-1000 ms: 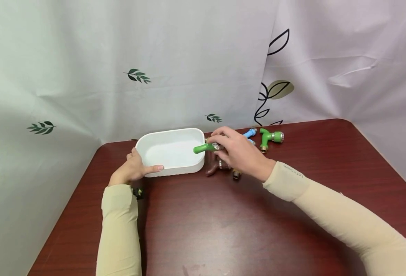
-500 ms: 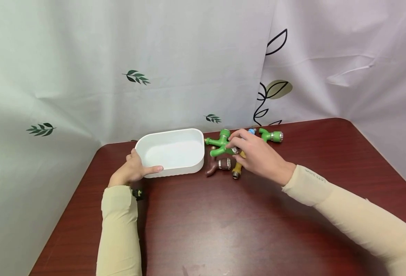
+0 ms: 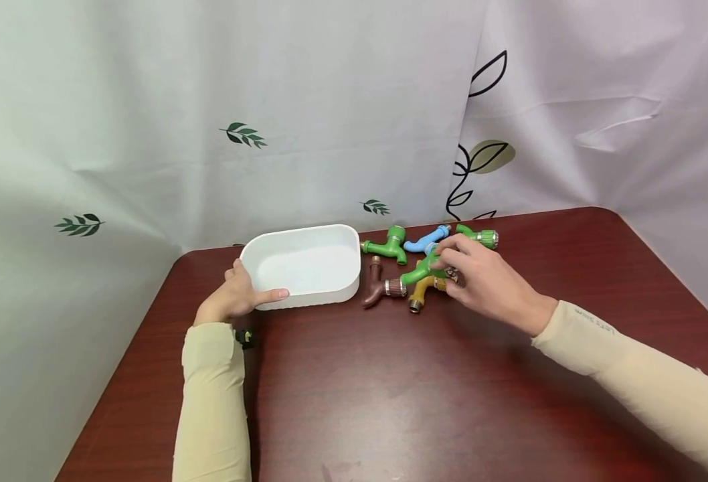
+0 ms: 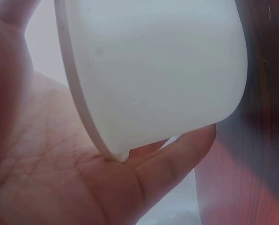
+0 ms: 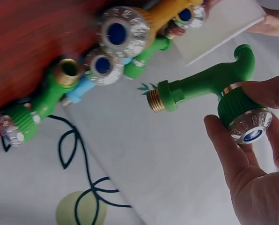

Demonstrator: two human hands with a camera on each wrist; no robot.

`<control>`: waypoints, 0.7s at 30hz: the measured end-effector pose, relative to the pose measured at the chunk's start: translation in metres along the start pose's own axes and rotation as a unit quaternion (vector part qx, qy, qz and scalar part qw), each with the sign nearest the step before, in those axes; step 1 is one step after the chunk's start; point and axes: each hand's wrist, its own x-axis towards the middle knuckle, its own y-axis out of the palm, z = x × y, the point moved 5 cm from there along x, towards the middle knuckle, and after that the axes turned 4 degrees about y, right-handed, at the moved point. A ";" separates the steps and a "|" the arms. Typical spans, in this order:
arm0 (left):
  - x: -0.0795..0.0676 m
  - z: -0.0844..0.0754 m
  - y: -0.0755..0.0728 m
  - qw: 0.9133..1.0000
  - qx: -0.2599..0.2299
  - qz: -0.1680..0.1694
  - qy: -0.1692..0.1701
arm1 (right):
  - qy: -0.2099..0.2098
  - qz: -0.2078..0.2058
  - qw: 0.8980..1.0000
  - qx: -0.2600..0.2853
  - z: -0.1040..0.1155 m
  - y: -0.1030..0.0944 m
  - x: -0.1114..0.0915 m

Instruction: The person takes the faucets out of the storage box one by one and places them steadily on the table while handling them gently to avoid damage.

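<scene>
My left hand (image 3: 236, 291) grips the left end of a white oval tub (image 3: 320, 296), thumb over the near rim and fingers around the outside. In the left wrist view the fingers lie along the tub's outer wall (image 4: 163, 75). The tub has nothing inside. My right hand (image 3: 492, 284) pinches a green garden tap (image 5: 200, 82) by its ribbed, silver-capped knob, spout towards the tub in the head view. The held tap overlaps a yellow tap (image 3: 419, 293) there. A brown tap (image 3: 375, 288) lies between the tub and the yellow one.
Another green tap (image 3: 387, 249) lies against the tub's right side. Behind the right hand are a blue tap (image 3: 424, 242) and one more green tap (image 3: 486, 238). A white patterned curtain (image 3: 306, 134) hangs along the back of the dark red table (image 3: 354, 402).
My right hand has carried the green tap from the tub's right rim rightwards over the other taps, uncovering the brown tap and the green one behind it. The left hand and tub stay put.
</scene>
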 end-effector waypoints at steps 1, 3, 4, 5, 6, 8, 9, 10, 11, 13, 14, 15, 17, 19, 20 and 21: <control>0.000 0.000 0.000 1.000 0.000 0.000 0.000 | 0.000 -0.001 1.000 -0.002 -0.002 -0.001 -0.003; 0.000 0.000 0.001 1.000 -0.002 -0.002 0.002 | -0.001 -0.004 1.000 -0.007 -0.004 -0.004 -0.008; 0.000 0.000 0.001 1.000 -0.002 -0.003 0.002 | -0.002 -0.005 1.000 -0.009 -0.006 -0.005 -0.011; 0.000 0.000 0.001 1.000 -0.002 -0.003 0.003 | -0.003 -0.006 1.000 -0.012 -0.007 -0.006 -0.013; 0.001 0.001 0.001 1.000 -0.002 -0.002 0.003 | -0.004 -0.006 1.000 -0.014 -0.008 -0.008 -0.016; 0.001 0.001 0.001 1.000 -0.003 -0.002 0.000 | -0.007 -0.006 1.000 -0.018 -0.010 -0.010 -0.020; 0.001 0.001 0.000 1.000 -0.002 -0.002 -0.001 | -0.008 -0.005 1.000 -0.020 -0.011 -0.011 -0.022; 0.001 0.001 0.000 1.000 0.001 -0.002 -0.003 | -0.009 -0.004 1.000 -0.022 -0.012 -0.012 -0.024; 0.001 0.001 0.000 1.000 0.002 -0.002 -0.003 | -0.010 -0.003 1.000 -0.024 -0.013 -0.012 -0.026; 0.002 0.001 0.000 1.000 0.002 -0.003 -0.003 | -0.011 -0.001 1.000 -0.028 -0.014 -0.013 -0.029; 0.002 0.001 0.000 1.000 0.003 -0.005 -0.002 | -0.011 0.000 0.999 -0.030 -0.015 -0.014 -0.031; 0.002 0.002 0.000 1.000 0.001 -0.006 -0.001 | -0.010 0.002 0.999 -0.033 -0.016 -0.014 -0.032; 0.002 0.002 0.001 1.000 -0.007 -0.008 0.003 | -0.006 0.007 0.999 -0.036 -0.018 -0.014 -0.036; 0.002 0.002 0.001 1.000 -0.013 -0.009 0.004 | -0.001 0.013 0.999 -0.039 -0.020 -0.014 -0.039; 0.002 0.003 0.001 1.000 -0.017 -0.010 0.006 | 0.002 0.016 0.999 -0.042 -0.022 -0.014 -0.041; 0.002 0.002 0.001 1.000 -0.020 -0.010 0.006 | 0.005 0.019 0.999 -0.043 -0.023 -0.014 -0.043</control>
